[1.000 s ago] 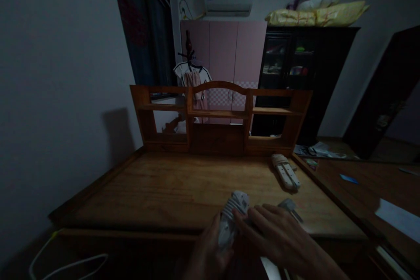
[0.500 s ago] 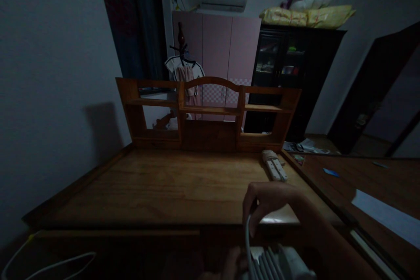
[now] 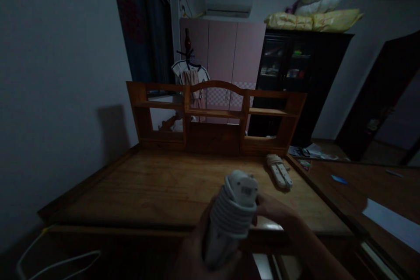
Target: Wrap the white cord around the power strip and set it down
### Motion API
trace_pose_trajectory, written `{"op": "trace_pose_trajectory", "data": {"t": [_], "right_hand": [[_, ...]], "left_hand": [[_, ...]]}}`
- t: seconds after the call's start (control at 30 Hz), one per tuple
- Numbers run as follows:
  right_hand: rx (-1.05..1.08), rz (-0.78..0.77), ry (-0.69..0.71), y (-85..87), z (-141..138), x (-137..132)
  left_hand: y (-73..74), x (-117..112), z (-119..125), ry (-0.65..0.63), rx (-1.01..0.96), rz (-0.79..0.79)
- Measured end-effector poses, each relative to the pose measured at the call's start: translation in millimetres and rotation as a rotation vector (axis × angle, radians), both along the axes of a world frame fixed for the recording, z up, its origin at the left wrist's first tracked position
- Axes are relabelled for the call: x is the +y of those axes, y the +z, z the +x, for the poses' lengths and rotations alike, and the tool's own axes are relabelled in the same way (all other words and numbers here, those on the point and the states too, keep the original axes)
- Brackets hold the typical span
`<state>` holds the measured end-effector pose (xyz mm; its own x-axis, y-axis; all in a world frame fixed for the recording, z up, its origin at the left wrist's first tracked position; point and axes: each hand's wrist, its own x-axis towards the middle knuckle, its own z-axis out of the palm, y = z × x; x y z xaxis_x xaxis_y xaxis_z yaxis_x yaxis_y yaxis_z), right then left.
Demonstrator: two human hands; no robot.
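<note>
In the head view, a white power strip [image 3: 218,247] is held up over the near edge of the desk, tilted with its far end raised. Its white power cord [image 3: 229,214] is wound round it in several close turns. My left hand [image 3: 193,245] is wrapped around the lower part of the strip. At the right side of the coil is my right hand [image 3: 271,208], fingers curled in at the cord and partly hidden behind the strip. A second power strip [image 3: 279,173], its cord wrapped at one end, lies on the desk's right side.
The wooden desk [image 3: 157,183] has a shelf unit [image 3: 215,113] along its back. To the right, a brown surface [image 3: 328,201] carries a white sheet [image 3: 392,223] and a small blue card [image 3: 339,179]. A white cable [image 3: 65,260] loops at the lower left.
The wound power strip has come up from below the desk edge into full view, turned more upright. My right hand has moved down and behind it. The camera view has shifted slightly.
</note>
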<state>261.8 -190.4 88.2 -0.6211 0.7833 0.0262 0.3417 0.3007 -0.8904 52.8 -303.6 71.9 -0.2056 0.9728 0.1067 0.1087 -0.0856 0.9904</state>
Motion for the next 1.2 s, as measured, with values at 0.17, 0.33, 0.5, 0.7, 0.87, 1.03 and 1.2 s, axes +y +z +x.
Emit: {"op": "trace_pose_trajectory", "data": {"t": [0.17,0.33,0.5,0.7,0.87,1.03,1.2], "right_hand": [[0.196,-0.221,0.04,-3.0,1,-9],[0.241,-0.132,-0.005,-1.3,-3,-29],[0.071,0.102,-0.13,6.5,-12,-55],[0.003,0.301,-0.196,10.6,-25,-68],[0.007,0.367,-0.256,6.7,-25,-67],[-0.062,0.379,-0.263,5.0,-27,-66],[-0.234,0.532,-0.247,3.2,-32,-63]], "left_hand": [[-12.4,35,-10,0.008,-0.125,-0.095],[-33.4,53,-11,-0.079,-0.243,-0.14],[-37.0,52,-9,-0.136,-0.21,-0.027],[-41.1,54,-4,-0.3,-0.29,-0.094],[-46.1,51,-3,-0.313,-0.323,-0.152],[-43.5,51,13,-0.351,-0.352,-0.078],[-51.1,49,34,-0.33,-0.361,-0.065]]}}
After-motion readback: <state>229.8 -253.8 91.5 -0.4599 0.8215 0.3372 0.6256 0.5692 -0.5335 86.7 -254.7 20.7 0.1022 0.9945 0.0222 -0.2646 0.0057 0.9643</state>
